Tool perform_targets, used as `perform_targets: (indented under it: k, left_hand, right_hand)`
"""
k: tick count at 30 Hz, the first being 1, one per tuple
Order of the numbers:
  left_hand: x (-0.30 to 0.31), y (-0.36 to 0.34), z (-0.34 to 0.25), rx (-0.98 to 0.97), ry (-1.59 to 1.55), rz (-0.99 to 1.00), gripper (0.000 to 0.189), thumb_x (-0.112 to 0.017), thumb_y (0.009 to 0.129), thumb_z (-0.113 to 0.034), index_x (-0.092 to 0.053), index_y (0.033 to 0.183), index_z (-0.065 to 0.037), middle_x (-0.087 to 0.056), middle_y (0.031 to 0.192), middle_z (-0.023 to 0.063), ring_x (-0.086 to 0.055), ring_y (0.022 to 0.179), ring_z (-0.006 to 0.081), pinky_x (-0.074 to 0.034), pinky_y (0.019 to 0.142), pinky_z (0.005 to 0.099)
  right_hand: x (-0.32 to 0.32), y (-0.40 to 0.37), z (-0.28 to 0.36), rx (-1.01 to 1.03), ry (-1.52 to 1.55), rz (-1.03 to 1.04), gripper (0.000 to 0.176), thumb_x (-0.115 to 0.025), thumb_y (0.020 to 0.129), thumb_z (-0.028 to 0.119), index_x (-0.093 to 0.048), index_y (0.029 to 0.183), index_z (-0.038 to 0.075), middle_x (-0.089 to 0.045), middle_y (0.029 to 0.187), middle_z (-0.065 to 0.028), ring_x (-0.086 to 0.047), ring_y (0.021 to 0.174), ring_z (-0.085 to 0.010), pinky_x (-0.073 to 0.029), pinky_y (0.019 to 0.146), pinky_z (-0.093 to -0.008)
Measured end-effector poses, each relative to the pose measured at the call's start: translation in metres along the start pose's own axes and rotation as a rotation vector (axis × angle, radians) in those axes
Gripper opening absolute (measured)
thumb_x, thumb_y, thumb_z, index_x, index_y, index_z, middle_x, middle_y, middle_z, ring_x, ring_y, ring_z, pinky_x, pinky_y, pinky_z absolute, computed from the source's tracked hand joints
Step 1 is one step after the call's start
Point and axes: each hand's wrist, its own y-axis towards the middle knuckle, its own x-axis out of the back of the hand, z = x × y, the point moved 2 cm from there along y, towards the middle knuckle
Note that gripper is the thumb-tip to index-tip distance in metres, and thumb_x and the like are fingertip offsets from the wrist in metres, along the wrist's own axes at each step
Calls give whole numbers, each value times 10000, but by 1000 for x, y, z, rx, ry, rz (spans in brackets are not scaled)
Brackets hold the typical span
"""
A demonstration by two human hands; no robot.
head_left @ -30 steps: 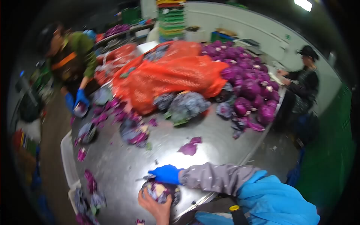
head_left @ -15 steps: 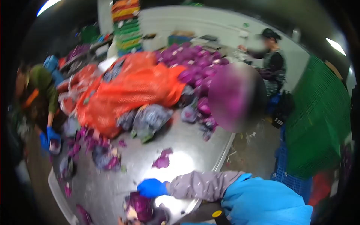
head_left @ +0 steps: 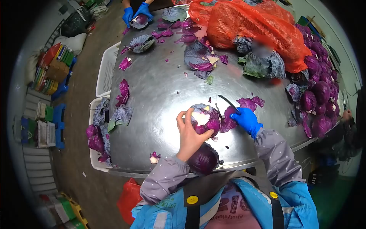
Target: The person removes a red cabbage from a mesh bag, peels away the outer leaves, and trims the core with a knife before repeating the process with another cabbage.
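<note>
While the bare left hand [head_left: 189, 131] clamps around the near-left side of a red cabbage [head_left: 206, 119], its pale cut stem facing up, the head rests on the steel surface [head_left: 160, 87] near the front edge. Just to the cabbage's right, the gloved right hand [head_left: 248, 119] is closed on a knife [head_left: 228, 102], its dark blade slanting up and left past the head's far side. A loose leaf [head_left: 228, 121] lies between them, and a second head [head_left: 204, 160] sits nearer the body.
</note>
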Motion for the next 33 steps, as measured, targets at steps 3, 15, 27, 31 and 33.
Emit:
perform_targets:
  k: [3,15,27,31,33]
  left_hand:
    - [2,1,4,-6,-17,24,910,-816,560,-229,-320,1309,-86,-285,1215,179,-352,1176,352,-379,990,417]
    - [0,3,1,-43,11,42,898,-812,565,-241,-349,1320,-96,-285,1253,182,-344,1195,357,-367,989,426]
    - [-16,4,-35,-55,206,24,868,-817,543,-220,-387,1286,-97,-301,1231,228,-299,1167,406,-331,950,490]
    - [-22,9,-27,-54,173,-10,850,-806,549,-255,-401,1277,-84,-313,1220,230,-301,1149,414,-335,927,511]
    - [-25,9,-26,-59,183,-8,849,-802,552,-261,-400,1278,-81,-314,1217,230,-301,1146,415,-338,917,519]
  right_hand:
    - [-10,16,-9,173,-176,-105,244,-597,820,267,-671,930,62,-661,804,-155,-636,751,-303,-478,693,-375]
    - [-6,-9,50,657,55,-138,461,-480,902,74,-419,1352,153,-482,1212,-152,-496,1143,-297,-407,953,-346]
    - [-18,-11,69,409,-63,-51,447,-474,896,153,-435,1336,221,-526,1113,-148,-609,864,-344,-497,739,-397]
    - [-22,10,66,434,-235,-74,410,-476,893,191,-450,1301,225,-591,1006,-161,-620,831,-341,-494,700,-413]
    - [-22,26,65,388,-207,10,402,-481,885,183,-456,1284,230,-631,941,-167,-628,824,-344,-493,693,-422]
